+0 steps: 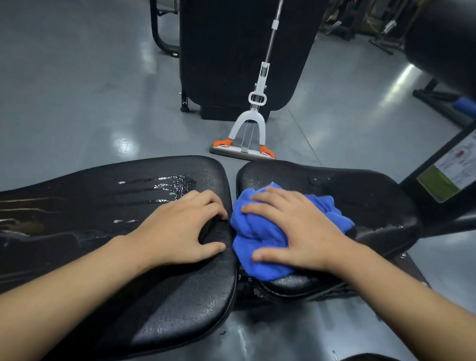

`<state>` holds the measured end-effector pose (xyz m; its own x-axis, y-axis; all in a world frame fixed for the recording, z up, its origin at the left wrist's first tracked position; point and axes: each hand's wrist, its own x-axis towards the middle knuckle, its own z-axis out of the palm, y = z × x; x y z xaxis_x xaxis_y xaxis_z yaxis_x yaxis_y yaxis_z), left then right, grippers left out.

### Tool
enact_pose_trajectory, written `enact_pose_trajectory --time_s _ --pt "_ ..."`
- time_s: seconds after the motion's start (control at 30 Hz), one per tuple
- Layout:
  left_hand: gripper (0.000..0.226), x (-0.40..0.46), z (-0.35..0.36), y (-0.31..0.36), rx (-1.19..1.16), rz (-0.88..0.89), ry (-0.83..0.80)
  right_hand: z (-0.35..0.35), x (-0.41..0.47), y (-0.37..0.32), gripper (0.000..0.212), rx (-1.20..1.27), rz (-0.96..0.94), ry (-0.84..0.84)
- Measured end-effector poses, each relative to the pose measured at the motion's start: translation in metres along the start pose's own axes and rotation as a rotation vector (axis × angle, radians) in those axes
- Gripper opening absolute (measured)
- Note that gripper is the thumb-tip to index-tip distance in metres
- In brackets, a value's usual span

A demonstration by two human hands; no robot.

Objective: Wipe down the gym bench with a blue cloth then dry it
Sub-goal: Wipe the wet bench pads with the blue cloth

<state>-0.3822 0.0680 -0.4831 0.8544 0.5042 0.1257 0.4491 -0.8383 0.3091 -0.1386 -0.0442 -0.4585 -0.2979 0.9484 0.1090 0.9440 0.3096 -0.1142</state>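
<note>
Wiping stage under way, drying not yet begun, judging by the liquid on the pads.

Starting at the left: glistening streaks and beads of liquid lying across the long black backrest pad (76,220), running toward its right end, the vinyl looking grainy and slick. Resting on that right end, the left hand (182,230), fingers curled over the pad's edge and gripping it, apparently bracing the bench.

Moving right, across the narrow gap between pads: the blue cloth (265,243), bunched and crumpled, sitting on the left part of the black seat pad (378,203), spilling a little over its near edge. Pressing down on top of it, the right hand (293,235), fingers spread and nearly straight, flat on the fabric rather than clutching it. Droplets showing on the seat pad beyond and beside the cloth.

Doing this step well: probably keeping the palm flat with even pressure, sweeping in overlapping passes from gap to far edge, then working back over the wet backrest streaks; likely unfolding the wad for a wider contact face; keeping the bracing grip so the pad is not shifting.

Behind the bench, leaning against a dark machine: a sponge mop (245,148) with orange clips, standing on the glossy grey floor (62,83).
</note>
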Motion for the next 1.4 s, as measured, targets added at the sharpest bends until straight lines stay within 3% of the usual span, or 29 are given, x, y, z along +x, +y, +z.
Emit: enact_pose_trajectory --time_s 0.07,0.23,0.4,0.67,0.8,1.13,1.27,1.4 --pt "0.058 -0.001 0.0 0.0 -0.007 0.001 0.003 0.0 -0.015 -0.009 0.084 -0.044 -0.004 -0.029" --pt "0.058 -0.001 0.0 -0.003 -0.015 0.011 -0.001 0.005 0.005 0.0 0.062 -0.063 0.021 0.048" --pt "0.047 0.005 0.002 -0.004 -0.01 0.012 0.022 0.006 0.06 0.034 0.059 -0.021 0.13 0.026" --pt "0.048 0.011 0.005 -0.005 0.017 0.017 0.025 0.006 0.107 0.064 0.046 -0.038 0.31 0.042" --pt "0.053 0.01 0.005 -0.003 0.038 0.003 0.024 0.001 0.085 0.052 0.047 -0.011 0.268 0.077" --pt "0.053 0.008 0.007 0.006 0.078 -0.013 0.058 0.011 -0.032 -0.021 0.082 -0.051 0.129 0.139" --pt "0.054 0.01 0.009 0.01 0.072 -0.018 0.057 0.014 -0.021 -0.011 0.065 -0.08 0.148 0.155" --pt "0.053 0.013 0.01 0.011 0.085 -0.024 0.051 0.004 -0.001 0.017 0.064 -0.072 0.233 0.139"
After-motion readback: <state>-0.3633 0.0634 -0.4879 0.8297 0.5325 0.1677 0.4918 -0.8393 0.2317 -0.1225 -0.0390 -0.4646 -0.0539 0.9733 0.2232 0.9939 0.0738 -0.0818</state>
